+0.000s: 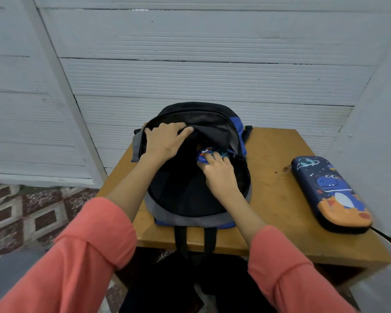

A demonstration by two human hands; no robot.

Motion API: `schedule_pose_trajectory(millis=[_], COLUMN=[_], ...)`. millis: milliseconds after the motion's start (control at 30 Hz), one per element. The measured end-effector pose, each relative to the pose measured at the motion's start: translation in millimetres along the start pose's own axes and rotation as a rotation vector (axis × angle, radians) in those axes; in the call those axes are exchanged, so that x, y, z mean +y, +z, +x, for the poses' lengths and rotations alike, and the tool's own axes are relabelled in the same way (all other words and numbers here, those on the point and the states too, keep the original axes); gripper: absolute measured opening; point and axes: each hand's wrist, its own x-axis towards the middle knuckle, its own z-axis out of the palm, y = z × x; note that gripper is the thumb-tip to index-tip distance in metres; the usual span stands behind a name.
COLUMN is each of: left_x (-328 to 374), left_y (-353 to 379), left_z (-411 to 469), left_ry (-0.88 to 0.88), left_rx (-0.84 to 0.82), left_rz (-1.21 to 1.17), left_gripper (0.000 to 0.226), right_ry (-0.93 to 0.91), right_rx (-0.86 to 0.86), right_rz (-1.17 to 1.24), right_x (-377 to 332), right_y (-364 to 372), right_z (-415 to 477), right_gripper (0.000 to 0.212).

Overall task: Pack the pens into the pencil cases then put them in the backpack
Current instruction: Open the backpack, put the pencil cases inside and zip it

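Backpack: black, grey and blue, lying on the wooden table, main compartment unzipped wide, mouth facing up
Left hand: at the far left of the opening, fingers and thumb curled together over the black upper flap, gripping it
Right hand: inside the opening, fingers bent and close together, clamped on the near end of the blue pencil case
Blue pencil case: inside the backpack, mostly hidden under the flap and the right hand, only a patterned corner showing
Dinosaur pencil case: flat on the table, well to the right of the backpack, apart from both hands, zip pull at its far end
Straps: two black ones hanging over the near table edge
Sleeves: coral, pushed up the forearms
Surroundings: white panelled wall behind the table, patterned tile floor to the left
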Motion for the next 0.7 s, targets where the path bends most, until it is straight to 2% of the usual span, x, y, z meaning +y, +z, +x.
schedule_pose_trajectory(millis=[133,267,333,433,500,567,700], left_x=[1,1,-1,-2,-2,-4,-4], left_y=[-1,0,1,1,2,1,4], left_z=[0,-2,-2,-2,-2,-3,-6], left_ry=[-0.007,-0.008,-0.005,-0.003,-0.008,-0.013,-0.005], left_rx=[0.000,-0.006,-0.006,-0.018,-0.023,-0.023,-0.030], left_rz=[0.002,-0.012,-0.024,-0.034,-0.037,-0.033,-0.010], left_gripper=[0.039,0.040,0.039,0.039,0.039,0.040,0.040], right_ry=[0.034,0.044,0.087,0.157,0.252,0.406,0.705], right_rx=[-0.091,-0.140,-0.035,0.251,0.312,0.191,-0.323], right_rz=[0.044,0.246,0.384,0.486,0.495,0.420,0.119], right_x=[1,6,13,34,59,88,152], right_y=[1,-1,-6,-21,-34,-44,-64], right_z=[-1,-7,-15,-33,-48,-61,-91], right_gripper=[0.044,0.048,0.041,0.027,0.028,0.038,0.069])
